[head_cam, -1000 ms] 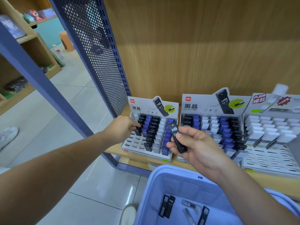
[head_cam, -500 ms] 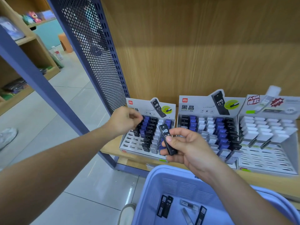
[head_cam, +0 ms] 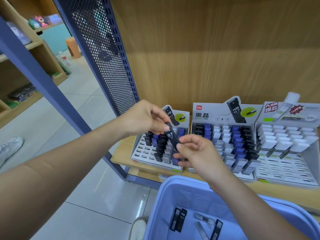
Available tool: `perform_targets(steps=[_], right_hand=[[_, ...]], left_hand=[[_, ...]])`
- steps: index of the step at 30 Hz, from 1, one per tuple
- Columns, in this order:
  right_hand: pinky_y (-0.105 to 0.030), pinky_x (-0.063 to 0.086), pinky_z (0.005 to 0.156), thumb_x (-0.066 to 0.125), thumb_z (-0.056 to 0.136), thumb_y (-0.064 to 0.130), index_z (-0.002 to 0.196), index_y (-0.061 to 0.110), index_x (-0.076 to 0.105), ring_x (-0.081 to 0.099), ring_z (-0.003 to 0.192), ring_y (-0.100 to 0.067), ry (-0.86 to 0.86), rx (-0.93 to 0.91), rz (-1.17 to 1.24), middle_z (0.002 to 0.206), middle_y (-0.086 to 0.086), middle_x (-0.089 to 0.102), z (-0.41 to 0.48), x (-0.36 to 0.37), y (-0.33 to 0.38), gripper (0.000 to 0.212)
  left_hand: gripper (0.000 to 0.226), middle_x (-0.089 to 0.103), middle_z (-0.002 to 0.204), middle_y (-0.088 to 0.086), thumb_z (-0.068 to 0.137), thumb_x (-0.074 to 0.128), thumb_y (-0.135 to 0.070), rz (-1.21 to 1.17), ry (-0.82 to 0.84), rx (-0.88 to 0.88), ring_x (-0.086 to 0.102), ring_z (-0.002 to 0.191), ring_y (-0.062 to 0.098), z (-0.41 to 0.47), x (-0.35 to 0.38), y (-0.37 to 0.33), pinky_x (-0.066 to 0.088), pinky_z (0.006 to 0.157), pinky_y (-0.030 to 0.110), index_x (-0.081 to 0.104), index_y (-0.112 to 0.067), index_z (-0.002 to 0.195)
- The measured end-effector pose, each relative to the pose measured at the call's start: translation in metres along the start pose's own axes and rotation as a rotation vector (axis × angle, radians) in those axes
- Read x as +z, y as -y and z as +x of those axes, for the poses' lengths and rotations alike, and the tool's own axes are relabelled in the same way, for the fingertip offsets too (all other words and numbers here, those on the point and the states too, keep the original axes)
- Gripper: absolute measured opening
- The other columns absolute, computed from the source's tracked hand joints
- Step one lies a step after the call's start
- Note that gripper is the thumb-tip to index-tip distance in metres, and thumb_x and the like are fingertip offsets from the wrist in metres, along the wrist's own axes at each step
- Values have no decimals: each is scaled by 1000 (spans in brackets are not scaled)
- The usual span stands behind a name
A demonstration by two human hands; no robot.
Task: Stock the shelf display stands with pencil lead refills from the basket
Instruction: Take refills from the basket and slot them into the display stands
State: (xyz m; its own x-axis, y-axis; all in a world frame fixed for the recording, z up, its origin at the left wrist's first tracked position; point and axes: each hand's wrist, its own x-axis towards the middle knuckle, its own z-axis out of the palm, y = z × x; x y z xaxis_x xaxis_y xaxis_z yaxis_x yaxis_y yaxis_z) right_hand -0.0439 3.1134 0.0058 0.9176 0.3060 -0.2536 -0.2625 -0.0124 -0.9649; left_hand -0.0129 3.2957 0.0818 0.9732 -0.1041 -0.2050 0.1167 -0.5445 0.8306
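Both hands meet on one black refill case [head_cam: 170,135], held in the air just above the left stand [head_cam: 142,154]. The left hand [head_cam: 147,118] pinches the top end between thumb and fingertips. The right hand [head_cam: 195,151] pinches the bottom end between thumb and forefinger, its other fingers curled loosely below. Each grip is closed on the case, which tilts with its top leaning left and its printed "07" facing the camera.

The case looks like a thin, stiff plastic sleeve, very light and probably smooth, so it should need only a fingertip pinch. Squeezing hard gains nothing, and the leads inside are likely brittle, so dropping or jarring it is worth avoiding. The best hold is probably on the narrow sides near the top end, which leaves the bottom end free to slide into a slot. A pinch low down would get in the way of the neighbouring cases.

The left stand has open slots in its front and left rows, while dark and blue cases stand upright further back. The middle stand [head_cam: 207,116] is fuller, and the right stand [head_cam: 285,167] holds white cases with bare rows in front. All three sit side by side on the wooden shelf [head_cam: 121,153]. The basket [head_cam: 173,181] below holds a few more loose refills [head_cam: 180,219] lying flat.
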Motion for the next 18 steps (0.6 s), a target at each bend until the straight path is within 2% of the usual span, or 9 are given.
perform_targets(steps=[3, 6, 9, 11, 14, 18], right_hand=[[-36, 56, 77, 60, 93, 10, 90, 27, 65, 69, 84, -23, -32, -30, -289, 84, 0, 72, 4, -5, -10, 18], [-26, 52, 75, 55, 95, 11, 93, 30, 62, 66, 87, -14, 6, -54, -474, 94, 5, 70, 2, -8, -18, 20], [-24, 48, 84, 54, 97, 14, 117, 28, 61, 60, 96, -7, 68, -89, -647, 109, 8, 63, 0, -6, -23, 25], [-20, 41, 87, 53, 98, 18, 130, 27, 56, 56, 103, -8, 101, -138, -785, 121, 9, 58, -1, -4, -25, 34], [-17, 34, 91, 51, 99, 19, 141, 27, 45, 54, 113, -12, 183, -200, -920, 148, 14, 39, -3, 1, -29, 43], [-25, 32, 107, 46, 101, 20, 151, 29, 30, 49, 128, -15, 259, -165, -1041, 161, 16, 14, -5, 1, -32, 53]], left_hand=[[14, 72, 74, 10, 73, 77, 0, 150, -109, -19, 66, 64, 11, 2, -23, 13, 52, 58, 17, 75, -7, 84], [14, 72, 74, -3, 73, 80, -8, 379, -131, -52, 65, 65, 2, 2, -35, 41, 50, 62, 13, 76, -17, 83], [16, 70, 77, -12, 74, 79, -14, 524, -145, -58, 62, 72, -3, 1, -28, 69, 46, 70, 10, 76, -19, 89], [17, 70, 82, -9, 76, 77, -15, 563, -156, -44, 63, 78, 2, 1, -22, 83, 50, 78, 17, 76, -17, 93], [18, 72, 90, -4, 80, 74, -14, 599, -191, -31, 64, 84, 9, 0, -15, 95, 51, 86, 26, 75, -16, 98], [19, 72, 96, -3, 85, 69, -16, 661, -182, 4, 64, 87, 11, 1, -10, 105, 49, 84, 22, 73, -17, 103]])
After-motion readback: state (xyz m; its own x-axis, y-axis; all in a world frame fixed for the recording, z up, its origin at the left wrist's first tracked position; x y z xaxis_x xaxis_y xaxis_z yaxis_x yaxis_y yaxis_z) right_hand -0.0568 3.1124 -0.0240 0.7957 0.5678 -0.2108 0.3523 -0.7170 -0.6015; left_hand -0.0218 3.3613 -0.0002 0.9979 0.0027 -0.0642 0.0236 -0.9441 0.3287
